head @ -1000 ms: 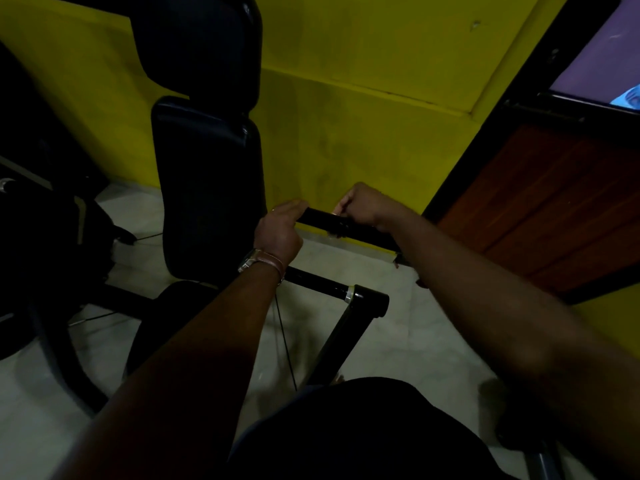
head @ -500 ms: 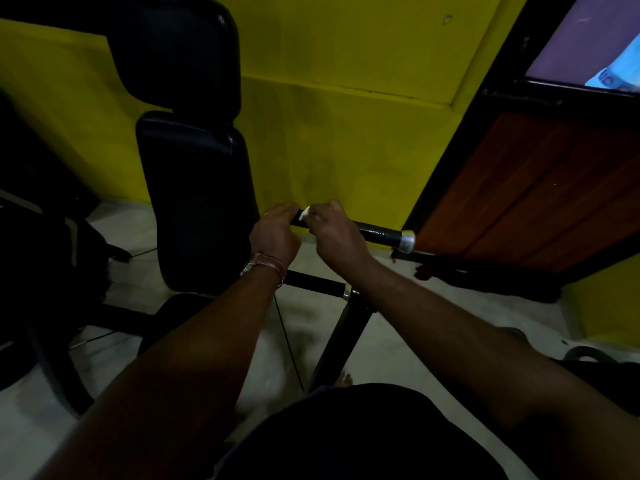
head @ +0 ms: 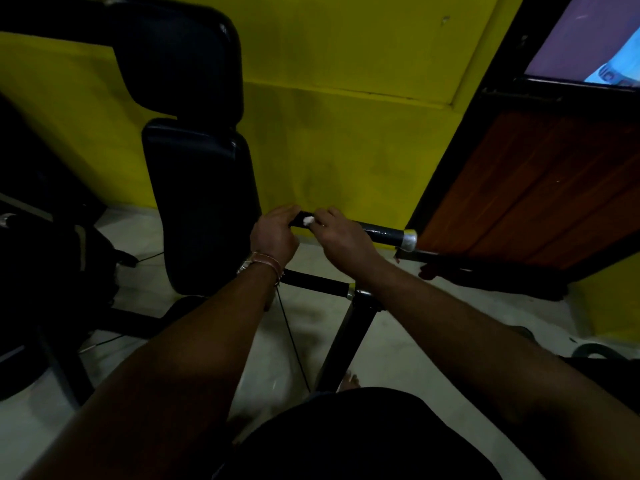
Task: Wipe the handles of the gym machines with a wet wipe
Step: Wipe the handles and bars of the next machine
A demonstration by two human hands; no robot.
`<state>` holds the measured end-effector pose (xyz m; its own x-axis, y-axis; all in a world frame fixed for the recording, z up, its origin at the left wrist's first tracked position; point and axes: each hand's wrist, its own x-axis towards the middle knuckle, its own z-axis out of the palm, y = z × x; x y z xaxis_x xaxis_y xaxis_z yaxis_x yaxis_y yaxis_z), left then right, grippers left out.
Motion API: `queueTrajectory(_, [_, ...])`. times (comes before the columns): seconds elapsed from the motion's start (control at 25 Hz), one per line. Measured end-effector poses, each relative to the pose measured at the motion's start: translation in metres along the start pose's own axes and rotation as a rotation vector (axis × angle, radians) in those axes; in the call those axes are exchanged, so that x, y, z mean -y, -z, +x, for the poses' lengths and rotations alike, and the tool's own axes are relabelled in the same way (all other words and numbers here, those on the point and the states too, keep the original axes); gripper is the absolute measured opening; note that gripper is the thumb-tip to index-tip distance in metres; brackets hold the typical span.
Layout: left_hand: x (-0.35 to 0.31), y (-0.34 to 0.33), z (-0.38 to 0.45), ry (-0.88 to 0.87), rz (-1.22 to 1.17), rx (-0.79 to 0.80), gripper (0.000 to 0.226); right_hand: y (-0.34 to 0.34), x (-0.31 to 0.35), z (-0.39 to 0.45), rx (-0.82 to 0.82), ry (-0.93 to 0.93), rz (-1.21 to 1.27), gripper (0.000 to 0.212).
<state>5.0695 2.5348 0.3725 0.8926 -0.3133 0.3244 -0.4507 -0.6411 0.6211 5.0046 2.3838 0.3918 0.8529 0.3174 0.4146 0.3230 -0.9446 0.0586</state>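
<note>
A black gym machine handle (head: 382, 232) with a silver end cap (head: 408, 240) runs across the middle of the view. My left hand (head: 275, 233) is closed around its left end. My right hand (head: 341, 237) is wrapped over the bar right beside it, pressing a small white wet wipe (head: 308, 220) against the grip. Only a corner of the wipe shows between the two hands. A second black handle (head: 317, 282) lies lower, under my wrists.
The machine's black padded backrest (head: 201, 202) and headrest (head: 180, 57) stand to the left against a yellow wall (head: 346, 133). A black frame post (head: 346, 344) rises from the pale floor. A brown wooden door (head: 536, 188) is at right. More dark equipment (head: 52, 271) sits far left.
My right hand slid left along the handle from near its outer end to beside my left hand, baring the silver end cap. The left hand kept its hold.
</note>
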Motion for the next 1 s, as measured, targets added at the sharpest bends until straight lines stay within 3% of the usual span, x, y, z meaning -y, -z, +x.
queueTrajectory(0.12, [-0.005,-0.004,-0.001,0.037,0.003,0.029,0.05,-0.003,-0.019,-0.03,-0.1,-0.181,0.095,0.018])
queueTrajectory(0.2, [-0.009,-0.002,0.003,-0.038,0.046,0.047,0.048,-0.008,-0.009,-0.015,-0.09,-0.402,0.22,0.024])
queueTrajectory(0.28, [-0.007,0.003,0.005,-0.157,0.077,0.068,0.047,-0.012,0.011,0.01,-0.047,-0.499,0.316,0.032])
queueTrajectory(0.4, [-0.003,0.009,0.008,-0.168,0.098,0.137,0.046,-0.002,-0.016,0.014,0.189,-0.468,0.228,0.021])
queueTrajectory(0.52, [0.0,0.005,0.006,-0.17,0.109,0.175,0.045,0.012,-0.08,0.002,0.388,-0.777,0.193,0.005])
queueTrajectory(0.64, [-0.01,0.0,0.008,-0.227,0.109,0.185,0.043,0.01,-0.084,0.034,0.571,-0.762,0.413,0.012])
queueTrajectory(0.76, [-0.015,-0.006,0.007,-0.296,0.067,0.144,0.038,0.009,-0.068,0.061,0.675,-0.901,0.799,0.019])
queueTrajectory(0.92, [-0.013,-0.014,0.008,-0.208,0.018,0.106,0.034,0.021,-0.107,0.035,1.106,-0.872,0.937,0.021])
queueTrajectory(1.0, [-0.014,-0.015,0.009,-0.212,0.027,0.077,0.03,0.014,-0.105,0.038,1.05,-0.943,1.057,0.019])
